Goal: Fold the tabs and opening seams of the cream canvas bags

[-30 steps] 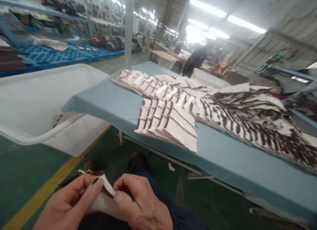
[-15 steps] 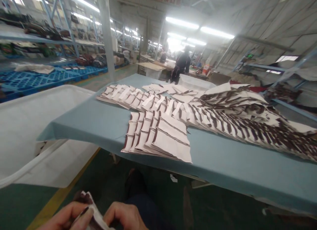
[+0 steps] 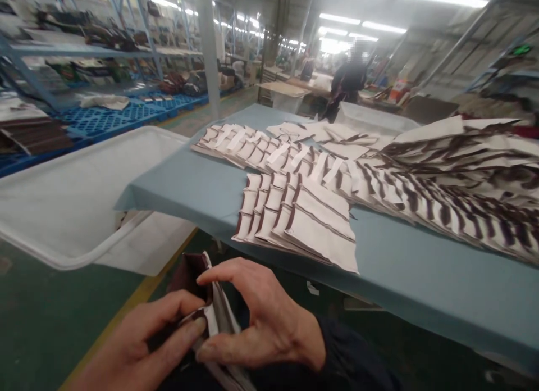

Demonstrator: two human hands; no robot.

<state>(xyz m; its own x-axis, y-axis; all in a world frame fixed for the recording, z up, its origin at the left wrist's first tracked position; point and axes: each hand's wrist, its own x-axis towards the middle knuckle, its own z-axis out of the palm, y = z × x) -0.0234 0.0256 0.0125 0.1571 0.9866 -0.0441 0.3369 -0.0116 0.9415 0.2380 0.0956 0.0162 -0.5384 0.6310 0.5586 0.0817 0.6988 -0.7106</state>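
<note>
Low in the head view, my left hand (image 3: 143,343) and my right hand (image 3: 265,321) both pinch a small stack of brown and white leather pieces (image 3: 210,309) held over my lap. Left thumb and fingers clamp the stack's near edge. The right hand's fingers curl over its top and side. In front of me a blue-covered table (image 3: 404,278) carries a fanned pile of similar white pieces with brown edges (image 3: 298,217), and longer rows of them (image 3: 421,183) stretch back and to the right.
A large white plastic tub (image 3: 71,200) stands at the left, beside the table's corner. Blue pallets and shelving (image 3: 105,110) lie beyond it. A person in dark clothes (image 3: 347,82) stands at the far end. A yellow floor line (image 3: 135,301) runs below the tub.
My hands have come up into view with the stack, and the right hand's fingers now reach over its top. The camera has tipped back down and shifted.
</note>
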